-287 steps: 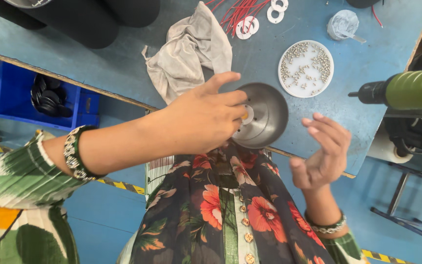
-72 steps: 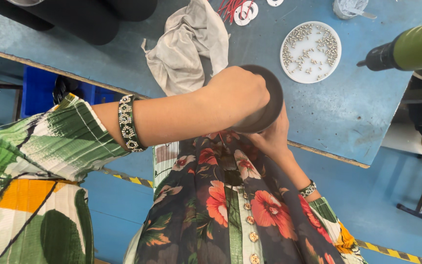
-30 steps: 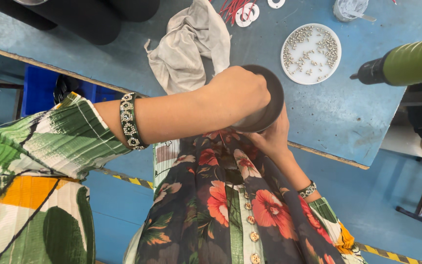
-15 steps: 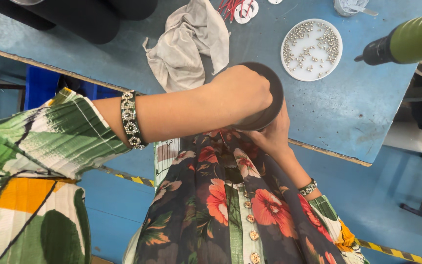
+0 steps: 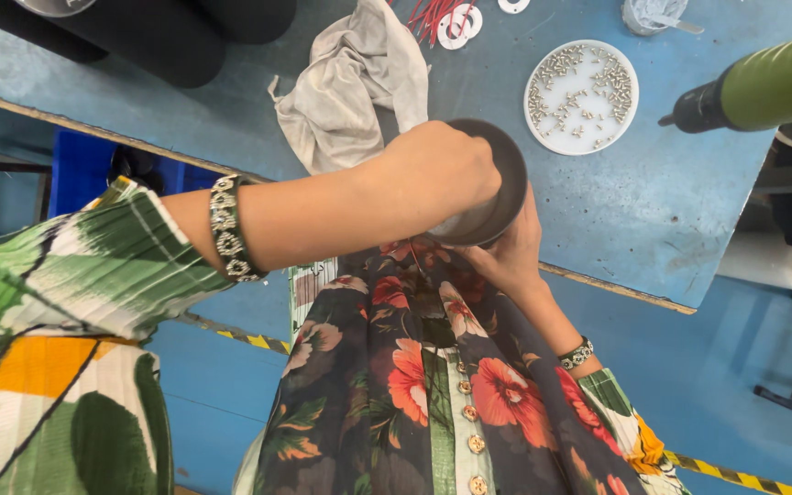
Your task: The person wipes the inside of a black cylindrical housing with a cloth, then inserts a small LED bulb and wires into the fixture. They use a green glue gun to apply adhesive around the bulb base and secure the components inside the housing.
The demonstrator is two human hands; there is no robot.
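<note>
From my remote seat I see the dark metal bowl (image 5: 492, 197) held at the near edge of the blue workbench (image 5: 653, 220), just above the lap. My left hand (image 5: 433, 174) is clenched over its top, knuckles up, apparently pressing or working inside it. My right hand (image 5: 506, 257) cups it from below at about 5 o'clock, grasping the underside, likely to brace it against that push. A crumpled grey cloth (image 5: 350, 87) lies at 10 o'clock. A white dish of small screws (image 5: 582, 96) sits at 1 o'clock, within reach. A green power screwdriver (image 5: 763, 87) hangs at 2 o'clock.
</note>
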